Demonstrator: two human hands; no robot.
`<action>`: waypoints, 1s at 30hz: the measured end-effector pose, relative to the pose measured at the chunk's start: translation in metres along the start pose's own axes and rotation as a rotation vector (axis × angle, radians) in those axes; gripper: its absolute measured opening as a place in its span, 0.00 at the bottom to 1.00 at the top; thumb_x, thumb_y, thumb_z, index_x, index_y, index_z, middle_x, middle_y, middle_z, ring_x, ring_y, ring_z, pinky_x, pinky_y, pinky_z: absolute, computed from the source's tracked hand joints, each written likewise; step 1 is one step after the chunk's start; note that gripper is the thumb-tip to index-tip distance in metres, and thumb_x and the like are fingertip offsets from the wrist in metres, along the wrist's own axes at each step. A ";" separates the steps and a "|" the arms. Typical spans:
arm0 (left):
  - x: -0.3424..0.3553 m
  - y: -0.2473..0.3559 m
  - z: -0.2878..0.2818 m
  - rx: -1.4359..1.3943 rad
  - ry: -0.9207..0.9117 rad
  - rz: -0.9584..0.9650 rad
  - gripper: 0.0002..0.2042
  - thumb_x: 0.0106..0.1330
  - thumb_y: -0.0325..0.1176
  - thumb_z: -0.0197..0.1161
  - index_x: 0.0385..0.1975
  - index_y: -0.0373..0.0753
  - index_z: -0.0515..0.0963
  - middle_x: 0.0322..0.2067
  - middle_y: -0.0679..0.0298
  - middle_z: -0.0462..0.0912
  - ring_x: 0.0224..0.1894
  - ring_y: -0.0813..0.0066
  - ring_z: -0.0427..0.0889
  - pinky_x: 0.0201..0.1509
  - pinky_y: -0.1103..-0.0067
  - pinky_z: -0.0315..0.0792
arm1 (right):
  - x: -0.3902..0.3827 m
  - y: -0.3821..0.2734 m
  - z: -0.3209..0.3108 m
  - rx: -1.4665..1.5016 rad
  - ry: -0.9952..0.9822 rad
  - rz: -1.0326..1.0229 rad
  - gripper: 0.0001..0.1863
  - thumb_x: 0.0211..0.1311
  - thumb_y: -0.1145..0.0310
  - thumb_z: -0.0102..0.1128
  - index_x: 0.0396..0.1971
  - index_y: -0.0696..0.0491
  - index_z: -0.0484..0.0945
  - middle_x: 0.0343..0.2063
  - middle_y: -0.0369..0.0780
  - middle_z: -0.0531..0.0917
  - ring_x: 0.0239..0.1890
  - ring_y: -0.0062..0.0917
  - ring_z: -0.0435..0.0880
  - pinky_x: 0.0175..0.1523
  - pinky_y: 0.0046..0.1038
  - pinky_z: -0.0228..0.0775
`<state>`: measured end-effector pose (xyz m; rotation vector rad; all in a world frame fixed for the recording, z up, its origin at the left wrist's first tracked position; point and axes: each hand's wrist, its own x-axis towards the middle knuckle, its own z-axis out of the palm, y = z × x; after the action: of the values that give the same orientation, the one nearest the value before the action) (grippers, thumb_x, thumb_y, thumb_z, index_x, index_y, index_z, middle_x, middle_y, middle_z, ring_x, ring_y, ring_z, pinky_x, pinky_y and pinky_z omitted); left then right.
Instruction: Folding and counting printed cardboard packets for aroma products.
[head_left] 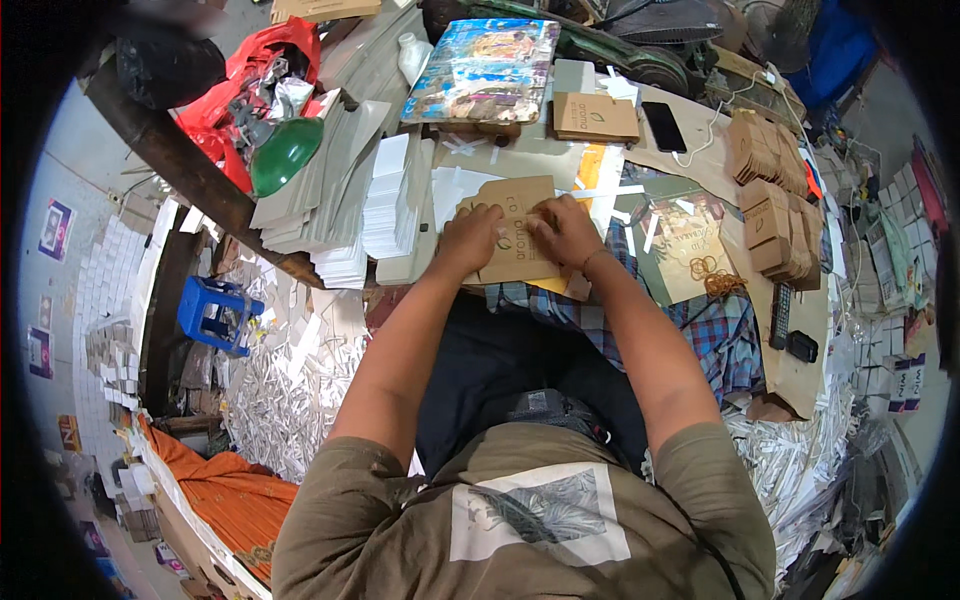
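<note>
A flat brown kraft-card piece with dark print and a small green leaf mark lies on the worktable in front of me. My left hand is closed at its left edge, with the fingers curled over the card. On the opposite side, my right hand bends its fingers down onto the card, fingertips pinched near its middle. What the right fingertips press is partly hidden. White and yellow paper shows around the card, and a checked cloth hangs along the table's near edge.
Stacks of white card stand at left, beside a green dome and red bag. Kraft-card bundles, rubber bands and a phone lie at right. Paper scraps cover the floor near a blue stool.
</note>
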<state>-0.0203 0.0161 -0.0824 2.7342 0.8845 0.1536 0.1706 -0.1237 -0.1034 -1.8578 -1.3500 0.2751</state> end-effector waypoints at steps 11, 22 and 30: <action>-0.074 0.003 0.015 -0.182 0.276 0.224 0.15 0.71 0.32 0.68 0.56 0.39 0.84 0.56 0.53 0.83 0.61 0.44 0.79 0.65 0.54 0.74 | -0.074 -0.026 0.019 -0.282 0.059 -0.376 0.15 0.65 0.66 0.75 0.51 0.50 0.90 0.48 0.38 0.86 0.52 0.38 0.83 0.59 0.40 0.77; -0.108 0.001 0.029 -0.036 0.225 0.359 0.14 0.67 0.26 0.68 0.52 0.42 0.86 0.45 0.61 0.81 0.54 0.56 0.81 0.60 0.61 0.78 | -0.089 -0.031 0.014 -0.443 -0.131 -0.477 0.15 0.64 0.70 0.66 0.50 0.50 0.89 0.42 0.36 0.82 0.48 0.34 0.81 0.56 0.36 0.77; -0.096 -0.003 0.023 -0.176 0.173 0.293 0.12 0.67 0.25 0.66 0.49 0.38 0.83 0.45 0.57 0.81 0.54 0.51 0.82 0.60 0.58 0.78 | -0.089 -0.049 0.006 -0.509 -0.183 -0.468 0.18 0.65 0.68 0.66 0.54 0.51 0.88 0.47 0.38 0.83 0.55 0.36 0.80 0.63 0.40 0.73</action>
<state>-0.0957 -0.0427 -0.1070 2.6966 0.4767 0.5055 0.0971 -0.1936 -0.0968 -1.8656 -2.0786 -0.1624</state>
